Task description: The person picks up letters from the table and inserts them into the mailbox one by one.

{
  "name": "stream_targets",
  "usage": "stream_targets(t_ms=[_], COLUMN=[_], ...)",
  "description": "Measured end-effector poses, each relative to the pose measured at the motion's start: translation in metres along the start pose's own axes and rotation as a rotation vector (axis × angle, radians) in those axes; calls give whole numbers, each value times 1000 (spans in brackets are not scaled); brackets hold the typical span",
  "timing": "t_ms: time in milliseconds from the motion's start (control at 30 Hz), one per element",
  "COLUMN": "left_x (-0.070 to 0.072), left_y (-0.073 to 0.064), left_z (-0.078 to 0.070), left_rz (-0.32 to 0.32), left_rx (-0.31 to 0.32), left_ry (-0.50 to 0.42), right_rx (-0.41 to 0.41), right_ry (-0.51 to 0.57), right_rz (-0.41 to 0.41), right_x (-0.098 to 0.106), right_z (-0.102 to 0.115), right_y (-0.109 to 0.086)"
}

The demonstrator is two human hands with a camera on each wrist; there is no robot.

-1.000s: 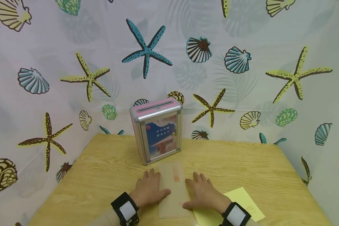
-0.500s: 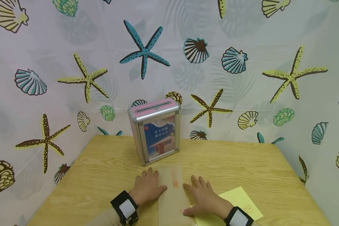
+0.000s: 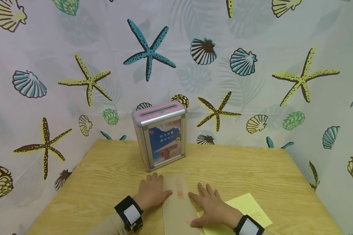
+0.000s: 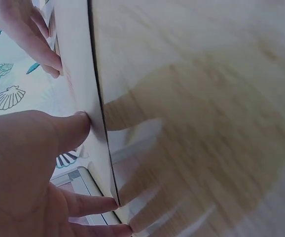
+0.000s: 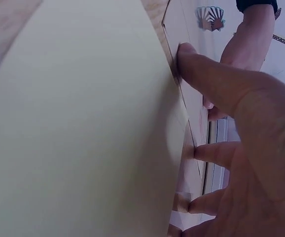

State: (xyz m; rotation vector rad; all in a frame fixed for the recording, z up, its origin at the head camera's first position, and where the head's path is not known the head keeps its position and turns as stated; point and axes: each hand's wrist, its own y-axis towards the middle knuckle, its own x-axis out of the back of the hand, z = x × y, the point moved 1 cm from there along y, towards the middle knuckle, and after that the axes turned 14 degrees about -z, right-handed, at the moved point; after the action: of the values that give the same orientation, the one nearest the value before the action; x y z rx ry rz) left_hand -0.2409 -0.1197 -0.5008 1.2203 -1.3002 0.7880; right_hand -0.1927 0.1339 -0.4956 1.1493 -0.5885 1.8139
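A tan paper envelope (image 3: 176, 209) with orange print lies flat on the table between both hands, its near end running out of the head view. My left hand (image 3: 151, 194) rests at its left edge, fingers extended and the thumb on the paper; the left wrist view shows that thumb (image 4: 76, 129) touching the envelope. On the other side, my right hand (image 3: 212, 209) has its fingers spread, fingertips on the table and thumb on the envelope's right part. A yellow paper (image 3: 248, 207) with a small red print lies partly beneath the right hand and wrist.
A pink and silver letter box (image 3: 161, 140) with a slot on top and a small lock stands just beyond the envelope. The wood-grain table (image 3: 238, 166) ends at a curtain (image 3: 176, 81) patterned with starfish and shells.
The envelope has slid toward me, away from the letter box, and turned slightly. Both hands stay beside it with small shifts. The head view has moved a little.
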Motion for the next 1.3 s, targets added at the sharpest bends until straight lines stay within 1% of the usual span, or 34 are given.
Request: stream_targets(t_ms=[100, 233, 467, 633, 767, 1067, 1200, 1300], left_x=[0, 1, 5, 6, 6, 9, 7, 6], left_y=[3, 7, 8, 6, 8, 9, 10, 12], left_z=[1, 2, 4, 5, 6, 7, 10, 13], left_rz=[-11, -31, -32, -45, -59, -66, -61, -83], left_rx=[-3, -5, 24, 56, 60, 56, 84, 89], left_ry=[-5, 14, 1, 40, 54, 34, 13, 3], right_rx=[-6, -13, -5, 7, 0, -2, 1, 0], right_ry=[-5, -8, -4, -6, -8, -4, 1, 6], right_rz=[-1, -1, -1, -7, -8, -12, -14, -11], right_x=[0, -1, -4, -5, -5, -6, -6, -6], right_z=[0, -1, -2, -3, -4, -5, -5, -5], right_y=[0, 0, 1, 0, 0, 0, -1, -1])
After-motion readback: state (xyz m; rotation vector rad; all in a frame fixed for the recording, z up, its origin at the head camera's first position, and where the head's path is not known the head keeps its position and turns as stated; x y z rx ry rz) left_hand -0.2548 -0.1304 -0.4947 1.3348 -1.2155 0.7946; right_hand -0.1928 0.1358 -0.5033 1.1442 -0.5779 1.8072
